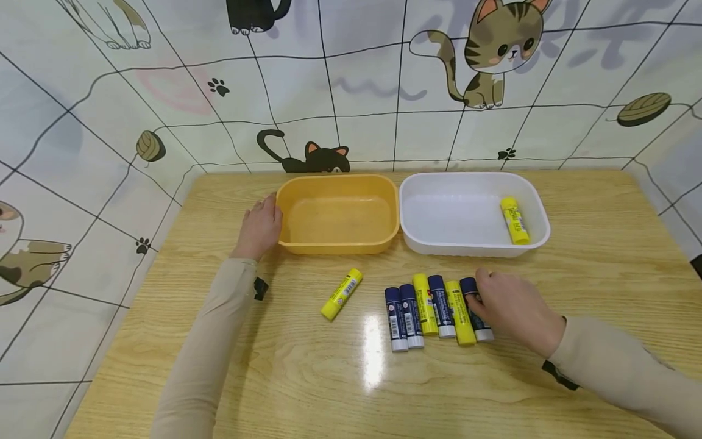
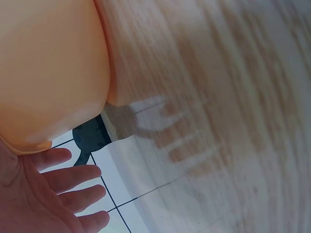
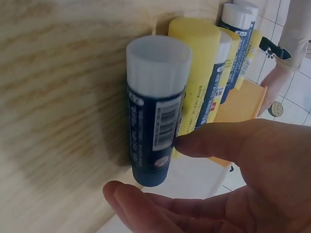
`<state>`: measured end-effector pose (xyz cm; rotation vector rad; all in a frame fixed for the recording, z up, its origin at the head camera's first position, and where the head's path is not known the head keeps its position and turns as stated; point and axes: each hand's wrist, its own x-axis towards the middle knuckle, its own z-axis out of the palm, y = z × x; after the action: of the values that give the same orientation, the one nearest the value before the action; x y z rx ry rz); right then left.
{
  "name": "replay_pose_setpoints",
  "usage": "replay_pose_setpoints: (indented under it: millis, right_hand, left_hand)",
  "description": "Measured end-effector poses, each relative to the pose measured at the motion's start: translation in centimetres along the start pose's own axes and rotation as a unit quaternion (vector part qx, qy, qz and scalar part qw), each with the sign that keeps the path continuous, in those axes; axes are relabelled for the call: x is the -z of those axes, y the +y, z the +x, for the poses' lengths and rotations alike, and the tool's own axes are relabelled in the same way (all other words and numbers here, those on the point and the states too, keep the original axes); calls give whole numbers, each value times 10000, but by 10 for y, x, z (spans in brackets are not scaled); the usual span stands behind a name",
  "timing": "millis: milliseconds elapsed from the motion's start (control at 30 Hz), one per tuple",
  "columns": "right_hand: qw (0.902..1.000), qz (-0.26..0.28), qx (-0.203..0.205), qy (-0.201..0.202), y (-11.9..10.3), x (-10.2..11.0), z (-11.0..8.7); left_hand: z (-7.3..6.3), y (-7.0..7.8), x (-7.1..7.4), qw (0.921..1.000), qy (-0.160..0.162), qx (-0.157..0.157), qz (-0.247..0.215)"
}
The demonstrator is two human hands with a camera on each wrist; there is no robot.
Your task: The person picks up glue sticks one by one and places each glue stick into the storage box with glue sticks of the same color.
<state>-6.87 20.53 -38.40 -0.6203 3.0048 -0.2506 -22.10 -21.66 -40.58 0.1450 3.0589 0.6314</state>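
My left hand (image 1: 261,228) rests at the left wall of an orange plastic basket (image 1: 337,249). In the left wrist view its four fingers (image 2: 80,178) reach out loosely beside the basket; the thumb is hidden. My right hand (image 1: 512,308) is over the right end of a row of glue sticks. There a dark blue glue stick with a white end (image 3: 154,114) lies at its fingers, the thumb tip at its side and the index fingertip a little off its blue cap. A yellow glue stick (image 1: 460,314) lies right beside it.
More blue and yellow glue sticks (image 1: 396,320) continue the row leftward. One yellow glue stick (image 1: 342,294) lies apart, slanted, in front of the orange basket. A white basket (image 1: 455,249) stands against the orange one, with a yellow glue stick (image 1: 514,221) inside. A cat-patterned cloth (image 1: 362,91) hangs behind the table.
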Motion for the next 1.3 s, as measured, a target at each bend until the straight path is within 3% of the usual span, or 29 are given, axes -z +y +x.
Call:
replay_pose_setpoints:
  millis: [333,567,833,1067,1300]
  right_hand:
    - [9996,47,-28,-269,0,-7,-3]
    - [9966,489,-266,-600,2,-6,-1]
    - [9959,596,-343,-580,6,-9,-1]
    - [9923,716,-502,-877,7,-10,1]
    - [9937,703,-437,-760,9,-7,3]
  left_hand:
    - [0,1,0,10000,17,19,38]
    - [0,1,0,10000,-6,-11,45]
    - [0,2,1,10000,-41,42,19]
    - [0,1,0,10000,-81,41,21]
    - [0,1,1,9999,-125,75,6]
